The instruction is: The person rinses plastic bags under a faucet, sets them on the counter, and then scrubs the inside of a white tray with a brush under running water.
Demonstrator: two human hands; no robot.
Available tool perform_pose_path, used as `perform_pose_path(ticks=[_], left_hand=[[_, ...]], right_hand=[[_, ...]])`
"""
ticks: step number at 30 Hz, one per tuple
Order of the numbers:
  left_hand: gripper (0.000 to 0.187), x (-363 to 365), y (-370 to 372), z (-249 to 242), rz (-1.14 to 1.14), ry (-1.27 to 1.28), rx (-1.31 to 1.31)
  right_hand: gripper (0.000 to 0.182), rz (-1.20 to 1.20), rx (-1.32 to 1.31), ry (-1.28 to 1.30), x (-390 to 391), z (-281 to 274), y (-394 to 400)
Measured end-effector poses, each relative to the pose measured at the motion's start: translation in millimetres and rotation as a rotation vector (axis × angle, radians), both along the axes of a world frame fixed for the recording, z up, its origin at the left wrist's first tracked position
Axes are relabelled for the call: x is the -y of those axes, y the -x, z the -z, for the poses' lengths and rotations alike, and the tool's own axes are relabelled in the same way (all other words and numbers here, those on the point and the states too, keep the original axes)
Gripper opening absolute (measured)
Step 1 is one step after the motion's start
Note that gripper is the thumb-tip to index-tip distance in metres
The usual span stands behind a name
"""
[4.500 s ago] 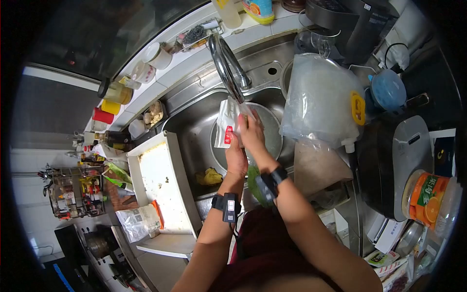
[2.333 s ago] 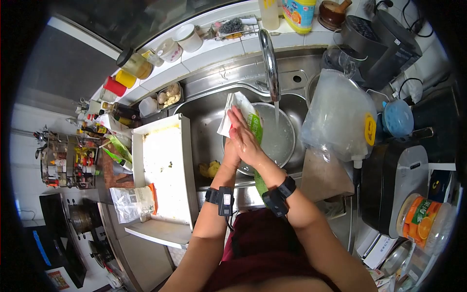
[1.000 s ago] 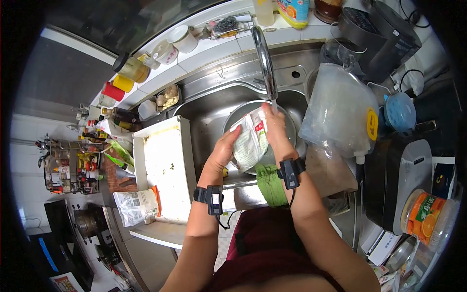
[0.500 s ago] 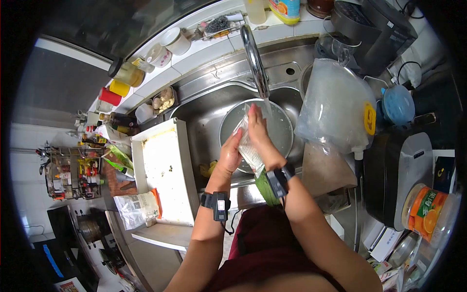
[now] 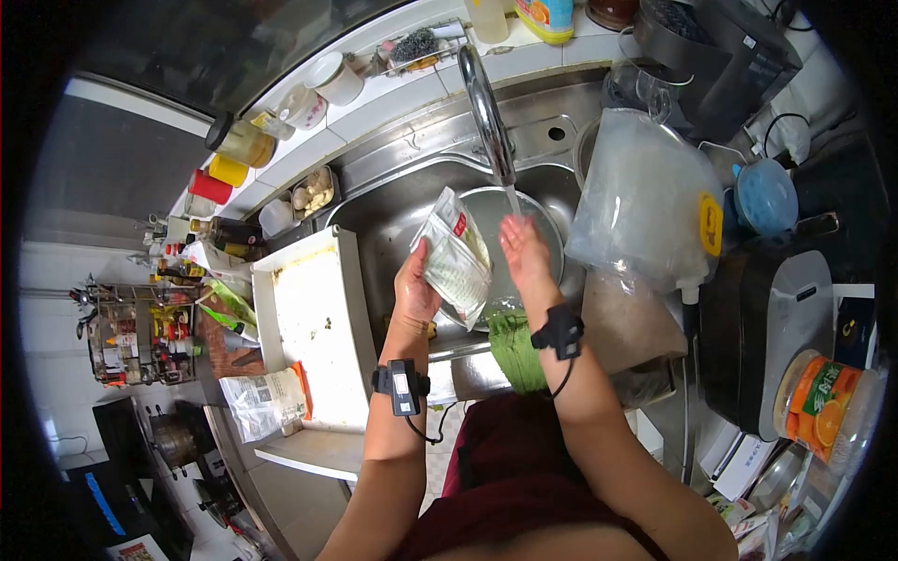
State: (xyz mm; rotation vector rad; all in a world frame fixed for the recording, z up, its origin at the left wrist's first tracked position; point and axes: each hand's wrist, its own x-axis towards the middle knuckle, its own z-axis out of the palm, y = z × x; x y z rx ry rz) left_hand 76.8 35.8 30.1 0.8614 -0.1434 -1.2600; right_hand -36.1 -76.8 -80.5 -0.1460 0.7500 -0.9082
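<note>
My left hand grips a white plastic packet with a red label and printed text, tilted over the sink. My right hand is apart from the packet, its fingers stretched out beneath the running faucet. Below both hands, a round basin sits in the sink, partly covered by the packet and my right hand. A green cloth hangs over the front edge of the sink, close to my right wrist.
Left of the sink is a stained white tray, with another packet at its near corner. A large translucent water bag lies on the right. Jars line the ledge behind; a black appliance stands far right.
My hands have separated. The packet has moved left with my left hand and turned its printed face into view. My right hand has let go and moved right, under the water.
</note>
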Motion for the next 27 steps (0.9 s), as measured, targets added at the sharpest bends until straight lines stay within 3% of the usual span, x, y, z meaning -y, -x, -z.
perform_pose_path(ticks=[1, 4, 7, 9, 10, 12, 15, 18, 23, 27], left_hand=[[0.044, -1.0, -1.3, 4.0, -0.014, -0.012, 0.004], [0.043, 0.2, 1.0, 11.3, -0.037, -0.002, -0.007], [0.041, 4.9, 5.7, 16.1, -0.024, -0.007, -0.001], [0.04, 11.0, 10.3, 24.3, -0.024, -0.018, 0.089], [0.039, 14.5, 16.7, 20.0, -0.024, -0.026, 0.135], [0.038, 15.4, 24.7, 12.3, -0.064, -0.039, 0.195], [0.041, 16.3, 24.6, 6.2, -0.066, 0.001, 0.143], [0.044, 17.3, 20.3, -5.1, -0.097, 0.081, 0.06], [0.045, 25.6, 15.9, -13.7, -0.142, 0.201, -0.049], [0.047, 22.9, 9.5, -15.6, -0.161, 0.188, -0.069]], right_hand=[[0.045, 0.052, 0.16, -0.104, 9.4, -1.2, 0.1], [0.045, 0.041, 0.118, -0.116, 12.5, -13.2, -2.8], [0.044, -0.254, -0.63, 0.232, -22.6, -63.0, -7.6], [0.046, -0.309, -0.702, 0.644, -45.2, -51.3, -27.3], [0.05, -0.251, -1.019, 0.902, -50.3, -57.5, -39.8], [0.054, -0.405, -0.852, 0.825, -37.6, -77.5, -34.4], [0.056, -0.201, -0.866, 0.874, -21.4, -43.1, -49.3], [0.057, -0.264, -0.65, 0.635, -20.4, -32.2, -34.8], [0.054, -0.237, 0.081, -0.072, -58.0, -21.5, -22.2], [0.054, -0.385, 0.371, -0.112, -23.6, -23.3, -13.5]])
